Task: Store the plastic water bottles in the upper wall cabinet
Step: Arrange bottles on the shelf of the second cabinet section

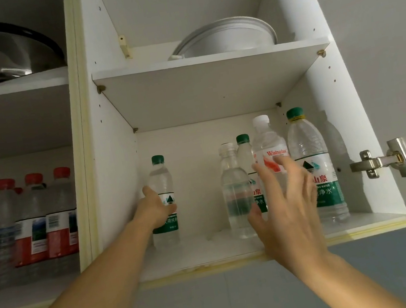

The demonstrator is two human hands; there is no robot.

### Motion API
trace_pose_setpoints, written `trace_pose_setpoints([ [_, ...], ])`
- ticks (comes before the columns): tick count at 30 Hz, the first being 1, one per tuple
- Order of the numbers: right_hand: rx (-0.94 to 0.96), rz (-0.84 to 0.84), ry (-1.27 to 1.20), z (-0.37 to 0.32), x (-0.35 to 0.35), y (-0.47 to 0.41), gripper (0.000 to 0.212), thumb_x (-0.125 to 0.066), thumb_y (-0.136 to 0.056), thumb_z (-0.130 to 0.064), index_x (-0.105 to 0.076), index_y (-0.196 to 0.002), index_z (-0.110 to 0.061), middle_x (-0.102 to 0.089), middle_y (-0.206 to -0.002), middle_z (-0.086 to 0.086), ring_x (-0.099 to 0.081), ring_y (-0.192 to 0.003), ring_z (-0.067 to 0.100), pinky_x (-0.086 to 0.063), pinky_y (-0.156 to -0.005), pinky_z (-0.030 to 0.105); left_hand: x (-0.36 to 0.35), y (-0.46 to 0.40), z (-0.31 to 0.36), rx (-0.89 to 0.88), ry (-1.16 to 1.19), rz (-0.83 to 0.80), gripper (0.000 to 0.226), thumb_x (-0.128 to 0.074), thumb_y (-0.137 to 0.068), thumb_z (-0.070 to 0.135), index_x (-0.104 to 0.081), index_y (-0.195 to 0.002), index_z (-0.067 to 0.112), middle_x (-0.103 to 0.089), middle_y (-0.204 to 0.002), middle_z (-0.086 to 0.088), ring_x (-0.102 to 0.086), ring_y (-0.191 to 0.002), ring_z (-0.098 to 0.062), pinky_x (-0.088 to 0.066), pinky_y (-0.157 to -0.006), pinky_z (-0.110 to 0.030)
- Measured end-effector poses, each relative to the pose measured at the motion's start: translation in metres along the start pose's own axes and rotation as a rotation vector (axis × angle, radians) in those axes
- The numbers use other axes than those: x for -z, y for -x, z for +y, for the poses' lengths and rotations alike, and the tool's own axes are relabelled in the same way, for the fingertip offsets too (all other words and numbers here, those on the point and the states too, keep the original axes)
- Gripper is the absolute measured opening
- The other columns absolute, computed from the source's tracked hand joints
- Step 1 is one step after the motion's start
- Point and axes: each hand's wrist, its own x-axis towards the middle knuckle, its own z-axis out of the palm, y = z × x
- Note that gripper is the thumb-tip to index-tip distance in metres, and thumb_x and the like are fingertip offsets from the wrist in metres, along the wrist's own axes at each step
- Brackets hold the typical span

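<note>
While L hand (158, 209) grips bottle (162, 198), R hand (290, 209) splayed.

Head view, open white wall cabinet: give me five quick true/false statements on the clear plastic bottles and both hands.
1. The left hand grips the green-capped clear bottle at the left wall. True.
2. The right hand holds a bottle. False: its fingers are spread, gripping nothing.
3. The white-capped bottle with the red Wahaha label lies on its side. False: it stands upright.
4. A pale round basin sits on the upper shelf. True.
5. Every bottle on the lower shelf has a green cap. False: two have white caps.
</note>
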Motion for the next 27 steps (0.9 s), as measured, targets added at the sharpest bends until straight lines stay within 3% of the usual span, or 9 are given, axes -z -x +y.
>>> trace_pose_setpoints([
  [3,0.195,-0.117,-0.097,-0.011,-0.006,-0.012,0.073,-0.078,-0.075,-0.002,-0.053,-0.143,-0.009,-0.04,-0.149,0.023,-0.04,-0.138,0.039,-0.046,-0.105,0.042,-0.004,0.004,-0.006,-0.03,-0.006,0.03,0.074,-0.073,-0.094,0.023,-0.025,-0.146,0.002,-0.056,-0.134,-0.022,-0.059,-0.113,-0.035,-0.048,-0.081,-0.039],
  [5,0.225,-0.304,-0.106,-0.025,-0.016,-0.025,0.078,-0.073,-0.086,-0.018,-0.036,-0.155,-0.014,-0.025,-0.159,0.018,-0.026,-0.149,0.035,-0.042,-0.11,0.04,-0.005,0.005,-0.007,-0.044,-0.011,0.041,0.072,-0.072,-0.094,0.024,-0.026,-0.145,0.002,-0.056,-0.132,-0.023,-0.059,-0.114,-0.037,-0.052,-0.086,-0.043],
  [9,0.113,-0.531,0.107,-0.042,-0.048,-0.044,0.089,-0.055,-0.098,-0.036,0.007,-0.159,-0.021,0.015,-0.165,0.017,0.007,-0.153,0.044,-0.021,-0.123,0.053,-0.006,0.007,-0.007,-0.053,-0.008,0.052,0.068,-0.071,-0.095,0.023,-0.027,-0.143,0.003,-0.055,-0.132,-0.023,-0.06,-0.113,-0.037,-0.051,-0.084,-0.043],
  [12,-0.091,-0.59,0.173,-0.045,-0.066,-0.05,0.098,-0.058,-0.097,-0.031,0.018,-0.157,-0.021,0.022,-0.163,0.02,-0.003,-0.15,0.05,-0.024,-0.119,0.056,-0.006,0.006,-0.007,-0.059,-0.012,0.057,0.066,-0.07,-0.095,0.023,-0.027,-0.142,0.004,-0.055,-0.131,-0.023,-0.059,-0.113,-0.037,-0.054,-0.087,-0.045],
  [15,-0.245,-0.579,0.174,-0.045,-0.075,-0.047,0.107,-0.061,-0.09,-0.013,0.023,-0.156,-0.019,0.008,-0.16,0.023,-0.027,-0.139,0.052,-0.038,-0.109,0.057,-0.006,0.005,-0.008,-0.043,-0.017,0.056,0.07,-0.069,-0.096,0.024,-0.024,-0.146,0.006,-0.054,-0.132,-0.022,-0.059,-0.114,-0.037,-0.054,-0.094,-0.049],
  [18,-0.214,-0.515,0.229,-0.042,-0.081,-0.042,0.115,-0.063,-0.083,-0.003,0.026,-0.155,-0.018,-0.009,-0.151,0.025,-0.041,-0.123,0.051,-0.048,-0.097,0.054,-0.006,0.004,-0.008,-0.035,-0.042,0.059,0.073,-0.068,-0.096,0.025,-0.021,-0.149,0.007,-0.052,-0.135,-0.022,-0.058,-0.116,-0.038,-0.053,-0.096,-0.049],
  [21,-0.214,-0.487,0.056,-0.039,-0.085,-0.046,0.113,-0.062,-0.083,0.006,0.018,-0.157,-0.023,-0.02,-0.146,0.022,-0.048,-0.114,0.048,-0.054,-0.086,0.048,-0.006,0.003,-0.008,-0.024,-0.044,0.049,0.072,-0.067,-0.097,0.025,-0.02,-0.149,0.007,-0.05,-0.137,-0.022,-0.057,-0.117,-0.039,-0.052,-0.097,-0.05],
  [24,-0.329,-0.571,-0.199,-0.031,-0.087,-0.055,0.117,-0.081,-0.082,-0.011,0.007,-0.157,-0.028,-0.031,-0.142,0.019,-0.053,-0.107,0.034,-0.049,-0.084,0.037,-0.006,0.004,-0.009,-0.023,-0.026,0.054,0.072,-0.068,-0.097,0.024,-0.021,-0.148,0.007,-0.051,-0.136,-0.022,-0.058,-0.117,-0.039,-0.053,-0.094,-0.048],
  [27,-0.408,-0.718,-0.294,-0.023,-0.088,-0.063,0.111,-0.09,-0.074,-0.033,-0.016,-0.156,-0.019,-0.048,-0.137,0.012,-0.054,-0.114,0.029,-0.051,-0.091,0.039,-0.007,0.005,-0.009,-0.025,-0.019,0.053,0.072,-0.069,-0.096,0.023,-0.021,-0.148,0.008,-0.051,-0.135,-0.021,-0.059,-0.115,-0.037,-0.054,-0.094,-0.049],
])
